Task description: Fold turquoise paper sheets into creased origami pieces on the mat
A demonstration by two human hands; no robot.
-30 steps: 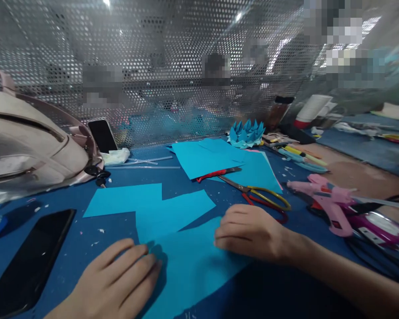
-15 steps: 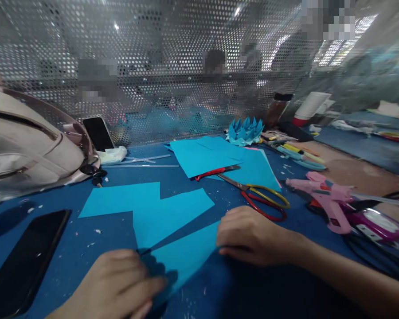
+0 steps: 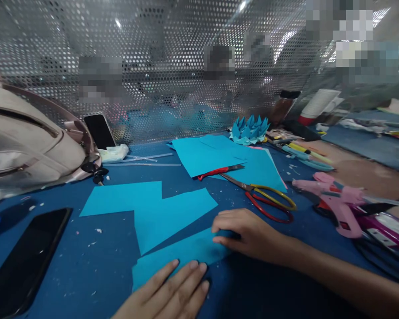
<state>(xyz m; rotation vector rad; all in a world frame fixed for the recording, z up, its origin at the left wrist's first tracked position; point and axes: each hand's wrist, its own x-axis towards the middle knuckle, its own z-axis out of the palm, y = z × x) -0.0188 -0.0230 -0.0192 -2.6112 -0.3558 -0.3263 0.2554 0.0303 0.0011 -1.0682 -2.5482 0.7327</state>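
Blue mat (image 3: 86, 266) bounded by perforated metal screen (image 3: 153, 53)

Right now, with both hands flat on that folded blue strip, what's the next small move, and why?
Probably slide the left hand along the near edge of the folded blue paper to press the crease, while the right hand pins the far end. Both hands lie flat on it, and the fold looks soft, not yet sharply flattened.

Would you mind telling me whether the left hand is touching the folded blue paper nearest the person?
Touching. The head view shows the left hand lying flat with its fingertips pressed on the folded blue paper.
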